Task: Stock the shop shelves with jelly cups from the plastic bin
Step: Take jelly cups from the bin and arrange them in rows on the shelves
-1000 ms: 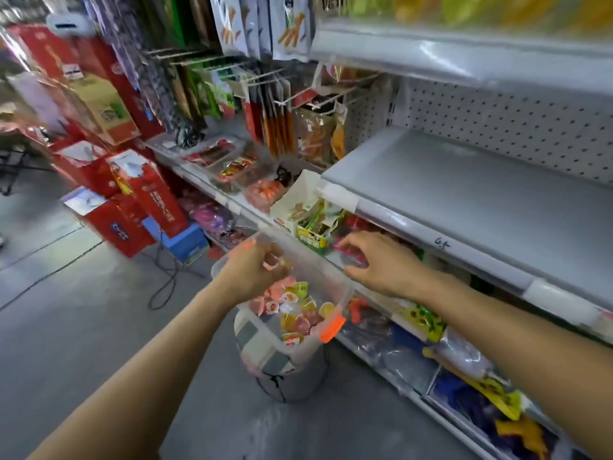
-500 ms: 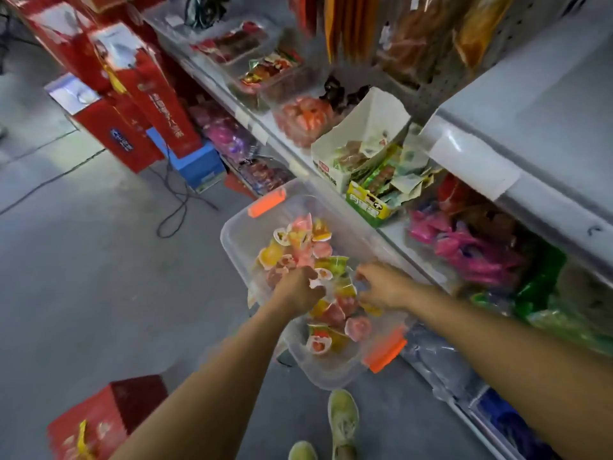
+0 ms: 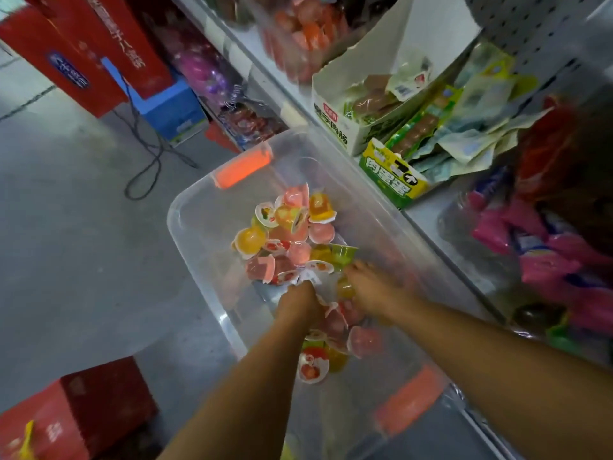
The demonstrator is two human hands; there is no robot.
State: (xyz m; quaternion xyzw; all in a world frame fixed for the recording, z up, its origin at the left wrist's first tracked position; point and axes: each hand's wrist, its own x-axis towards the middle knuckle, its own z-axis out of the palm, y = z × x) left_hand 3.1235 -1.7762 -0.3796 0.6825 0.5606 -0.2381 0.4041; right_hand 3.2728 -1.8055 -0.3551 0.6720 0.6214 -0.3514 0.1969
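Left hand (image 3: 298, 302) and right hand (image 3: 371, 290) reach down together (grips blurred).

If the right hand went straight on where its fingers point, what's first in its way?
Probably the green cup just ahead of the right hand, in the bin; blur hides whether they touch.

Loose jelly cups (image 3: 292, 234) lying in a plastic bin (image 3: 199, 227)
Pink, orange, yellow and green, they are lying jumbled mid-frame; the clear, orange-handled bin is sitting beside the shelf (image 3: 431, 210) at right.
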